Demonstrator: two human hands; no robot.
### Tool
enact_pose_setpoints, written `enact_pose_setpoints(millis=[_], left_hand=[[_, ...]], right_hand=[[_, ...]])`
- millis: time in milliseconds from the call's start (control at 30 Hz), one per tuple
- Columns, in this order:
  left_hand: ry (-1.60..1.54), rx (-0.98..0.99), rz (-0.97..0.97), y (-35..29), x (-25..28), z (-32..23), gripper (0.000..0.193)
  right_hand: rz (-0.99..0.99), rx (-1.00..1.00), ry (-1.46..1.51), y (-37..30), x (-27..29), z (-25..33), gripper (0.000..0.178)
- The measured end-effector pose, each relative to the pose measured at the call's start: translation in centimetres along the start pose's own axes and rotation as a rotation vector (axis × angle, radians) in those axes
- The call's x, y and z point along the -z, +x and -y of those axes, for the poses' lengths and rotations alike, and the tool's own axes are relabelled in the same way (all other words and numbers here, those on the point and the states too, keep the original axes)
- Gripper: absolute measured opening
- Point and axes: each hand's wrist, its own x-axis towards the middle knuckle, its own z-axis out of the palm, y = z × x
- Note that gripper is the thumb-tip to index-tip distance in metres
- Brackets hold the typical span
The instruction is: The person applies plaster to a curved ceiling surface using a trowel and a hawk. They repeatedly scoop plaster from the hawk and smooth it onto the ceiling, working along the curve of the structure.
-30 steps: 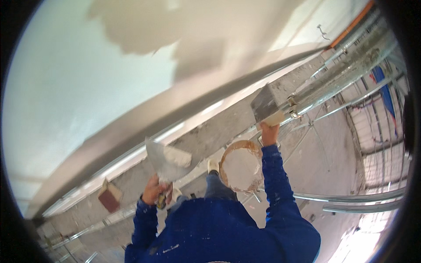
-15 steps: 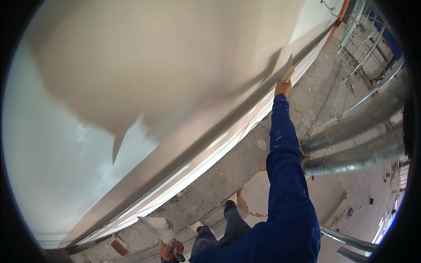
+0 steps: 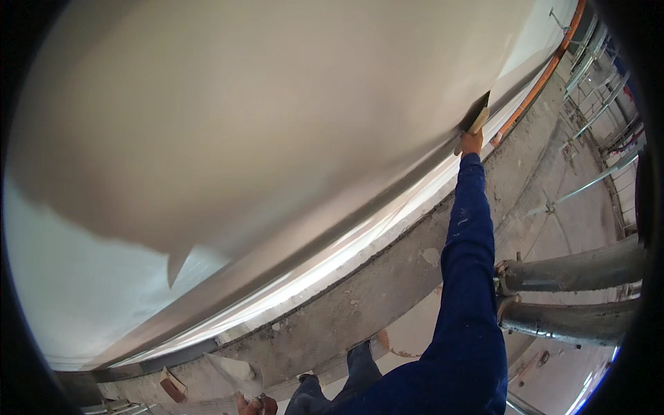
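Note:
My right hand (image 3: pixel 472 144) is closed around the pale wooden handle of a flat plastering trowel (image 3: pixel 476 111). My arm is stretched far forward, and the trowel's dark blade lies against or very near the smooth whitish wall (image 3: pixel 277 117), close to its lower edge. At the bottom of the view my left hand (image 3: pixel 256 404) grips a broad, pointed trowel (image 3: pixel 220 364). A lump of white plaster (image 3: pixel 238 369) sits on its blade. The picture's lower edge partly cuts off that hand.
A rough concrete ledge (image 3: pixel 332 318) follows the wall's foot. On it lies a reddish-brown block-like tool (image 3: pixel 172 386), left of the pointed trowel. Two thick metal pipes (image 3: pixel 574 319) stand close on my right. An orange pipe (image 3: pixel 529 97) and scaffolding (image 3: pixel 588 59) are farther off.
My right hand and its trowel have shifted to the right along the wall, and the blade looks darker and tilted differently. The view has moved, leaving my left hand lower in the picture.

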Motion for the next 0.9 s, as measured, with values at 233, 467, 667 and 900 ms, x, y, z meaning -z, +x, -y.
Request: enact_pose_setpoints(millis=[233, 467, 667, 900], left_hand=[[-0.102, 0.013, 0.159, -0.2, 4.1, -2.5, 0.029], [-0.198, -0.104, 0.205, -1.6, 16.9, -1.7, 0.038], [-0.089, -0.161, 0.280, -6.3, 25.5, -5.3, 0.028], [-0.300, -0.256, 0.246, -8.5, 33.1, -4.8, 0.058]], right_hand=[[0.060, -0.073, 0.131, -11.8, -1.6, 2.7, 0.051], [0.062, -0.080, 0.118, -28.0, -5.4, 7.5, 0.050], [0.130, -0.128, 0.143, -41.5, -9.7, 10.7, 0.062], [0.177, -0.114, 0.185, -55.8, -11.8, 16.4, 0.073]])
